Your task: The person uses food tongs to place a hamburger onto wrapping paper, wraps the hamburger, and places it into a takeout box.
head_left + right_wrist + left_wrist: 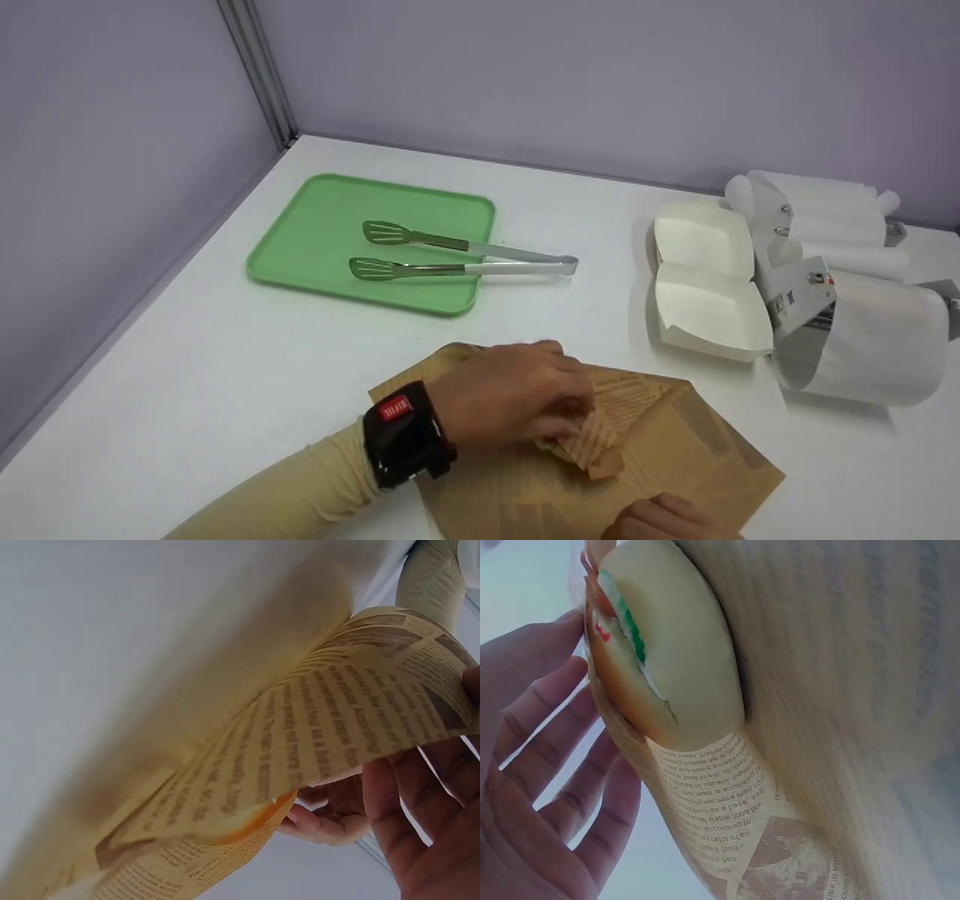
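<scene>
A sheet of brown newsprint-patterned wrapping paper [675, 450] lies on the table, partly folded up. Within its fold is a filled bun [682, 652] with green, white and red layers at its split side; the paper hides it from the head view. My left hand [510, 394] curls over the raised fold and holds the paper against the bun's side. At the lower edge of the head view is my right hand [664, 519], only partly visible. The right wrist view shows this right hand [431, 817] gripping a lifted edge of the paper, fingers on its underside.
Behind the paper, a pair of tongs [517, 268] with slotted heads lies partly on a green tray [300, 240]. An opened white takeaway box [709, 300] stands to the right, beside white rolls [885, 337] in metal holders. Walls bound the table's back and left.
</scene>
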`<state>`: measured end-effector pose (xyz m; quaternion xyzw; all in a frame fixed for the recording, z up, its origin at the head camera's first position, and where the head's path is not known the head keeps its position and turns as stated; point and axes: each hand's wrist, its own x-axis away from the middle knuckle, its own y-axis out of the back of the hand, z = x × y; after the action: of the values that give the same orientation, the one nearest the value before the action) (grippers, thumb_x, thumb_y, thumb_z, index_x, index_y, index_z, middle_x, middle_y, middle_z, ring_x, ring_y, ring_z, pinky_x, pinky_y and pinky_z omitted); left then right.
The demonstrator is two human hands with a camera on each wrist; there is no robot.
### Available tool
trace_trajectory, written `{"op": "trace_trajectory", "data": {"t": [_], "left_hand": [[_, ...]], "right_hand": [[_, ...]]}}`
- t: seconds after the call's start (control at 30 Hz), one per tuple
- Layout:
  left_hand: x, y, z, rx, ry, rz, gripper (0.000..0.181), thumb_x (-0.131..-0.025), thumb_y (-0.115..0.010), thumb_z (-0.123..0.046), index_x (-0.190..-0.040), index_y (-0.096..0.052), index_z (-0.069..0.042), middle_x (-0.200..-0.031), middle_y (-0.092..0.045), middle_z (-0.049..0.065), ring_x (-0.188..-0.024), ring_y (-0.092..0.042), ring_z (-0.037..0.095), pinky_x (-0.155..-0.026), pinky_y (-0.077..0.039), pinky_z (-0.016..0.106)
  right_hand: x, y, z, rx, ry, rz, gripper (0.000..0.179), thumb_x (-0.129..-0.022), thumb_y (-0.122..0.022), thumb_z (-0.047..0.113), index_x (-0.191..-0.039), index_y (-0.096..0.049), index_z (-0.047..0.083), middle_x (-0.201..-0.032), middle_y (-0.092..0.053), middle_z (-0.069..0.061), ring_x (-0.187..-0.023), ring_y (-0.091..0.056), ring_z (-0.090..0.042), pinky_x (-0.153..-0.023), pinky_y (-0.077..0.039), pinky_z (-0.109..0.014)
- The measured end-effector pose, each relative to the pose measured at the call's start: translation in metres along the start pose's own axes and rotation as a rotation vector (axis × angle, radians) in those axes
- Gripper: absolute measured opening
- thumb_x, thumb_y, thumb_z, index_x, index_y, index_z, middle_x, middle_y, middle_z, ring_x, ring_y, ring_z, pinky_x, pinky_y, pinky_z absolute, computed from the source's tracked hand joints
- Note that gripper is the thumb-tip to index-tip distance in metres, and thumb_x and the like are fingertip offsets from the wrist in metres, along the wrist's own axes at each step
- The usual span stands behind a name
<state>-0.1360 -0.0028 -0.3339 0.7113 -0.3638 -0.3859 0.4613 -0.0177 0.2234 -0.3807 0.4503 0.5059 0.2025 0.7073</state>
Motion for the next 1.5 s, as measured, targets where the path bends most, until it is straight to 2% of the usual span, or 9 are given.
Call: {"op": "trace_trajectory", "data": {"t": [0.23,0.53,0.77,0.9,1.0,1.17,1.27,1.37,1.5], "left_hand": [[-0.001,0.001,0.002,0.036,-0.004,0.048,0.015,-0.096,-0.069,-0.034,-0.104,-0.075,-0.023,-0.113,-0.073,-0.013,-0.095,-0.058,0.006,-0.080,-0.047,0.016],[-0.001,0.005,0.007,0.065,-0.070,0.087,0.021,-0.097,-0.067,-0.030,-0.113,-0.077,-0.020,-0.121,-0.073,-0.010,-0.104,-0.060,0.008,-0.089,-0.048,0.016],[0.000,0.004,0.009,0.074,-0.065,0.095,0.023,-0.101,-0.062,-0.030,-0.115,-0.077,-0.020,-0.117,-0.075,-0.010,-0.103,-0.062,0.008,-0.088,-0.048,0.017],[0.001,0.005,0.010,0.100,-0.009,0.092,0.029,-0.107,-0.050,-0.034,-0.111,-0.076,-0.020,-0.104,-0.075,-0.007,-0.096,-0.063,0.007,-0.083,-0.050,0.019],[0.002,0.007,0.010,0.149,0.078,0.116,0.043,-0.110,-0.035,-0.041,-0.109,-0.073,-0.020,-0.106,-0.072,-0.003,-0.099,-0.065,0.009,-0.085,-0.053,0.024],[0.005,0.011,0.009,0.267,0.231,0.171,0.063,-0.108,-0.019,-0.057,-0.106,-0.074,-0.027,-0.115,-0.068,-0.006,-0.104,-0.063,0.008,-0.075,-0.055,0.031],[0.005,0.012,0.009,0.290,0.213,0.183,0.056,-0.105,-0.027,-0.062,-0.103,-0.072,-0.030,-0.107,-0.066,-0.009,-0.097,-0.061,0.005,-0.065,-0.051,0.028],[0.004,0.012,0.010,0.252,0.136,0.186,0.043,-0.102,-0.042,-0.061,-0.117,-0.070,-0.032,-0.099,-0.064,-0.009,-0.090,-0.059,0.004,-0.066,-0.050,0.023],[0.003,0.010,0.011,0.192,0.107,0.179,0.041,-0.098,-0.058,-0.054,-0.134,-0.064,-0.035,-0.101,-0.066,-0.007,-0.088,-0.059,0.003,-0.070,-0.049,0.020]], "right_hand": [[-0.006,0.014,-0.005,-0.019,-0.007,-0.002,0.006,-0.097,-0.067,0.028,-0.094,-0.065,0.023,-0.096,-0.066,0.014,-0.086,-0.058,0.000,-0.075,-0.043,-0.017],[-0.016,0.020,-0.011,-0.011,-0.199,-0.068,0.024,-0.108,-0.045,0.027,-0.098,-0.066,0.021,-0.096,-0.064,0.018,-0.084,-0.058,0.002,-0.078,-0.047,-0.015],[-0.022,0.017,-0.028,0.019,-0.186,-0.131,0.029,-0.107,-0.047,0.035,-0.094,-0.065,0.017,-0.089,-0.063,0.014,-0.078,-0.057,-0.002,-0.069,-0.045,-0.015],[-0.026,0.018,-0.035,0.026,-0.240,-0.135,0.021,-0.102,-0.058,0.033,-0.093,-0.064,0.015,-0.087,-0.061,0.013,-0.076,-0.054,-0.001,-0.067,-0.042,-0.014],[-0.026,0.019,-0.038,0.052,-0.289,-0.112,0.012,-0.096,-0.070,0.023,-0.094,-0.062,0.015,-0.089,-0.060,0.013,-0.080,-0.055,-0.002,-0.070,-0.043,-0.016],[-0.026,0.020,-0.041,0.048,-0.326,-0.090,0.024,-0.084,-0.079,0.006,-0.099,-0.062,0.015,-0.097,-0.063,0.011,-0.093,-0.060,-0.007,-0.083,-0.045,-0.015],[-0.026,0.020,-0.043,0.013,-0.329,-0.095,0.029,-0.083,-0.078,0.001,-0.104,-0.063,0.014,-0.102,-0.064,0.010,-0.098,-0.061,-0.009,-0.089,-0.043,-0.012],[-0.027,0.019,-0.044,-0.033,-0.339,-0.100,0.034,-0.083,-0.077,-0.003,-0.108,-0.064,0.016,-0.105,-0.066,0.013,-0.101,-0.063,-0.009,-0.094,-0.042,-0.011],[-0.031,0.019,-0.044,-0.063,-0.374,-0.102,0.039,-0.081,-0.077,-0.007,-0.108,-0.065,0.018,-0.104,-0.067,0.016,-0.099,-0.064,-0.007,-0.090,-0.045,-0.013]]}}
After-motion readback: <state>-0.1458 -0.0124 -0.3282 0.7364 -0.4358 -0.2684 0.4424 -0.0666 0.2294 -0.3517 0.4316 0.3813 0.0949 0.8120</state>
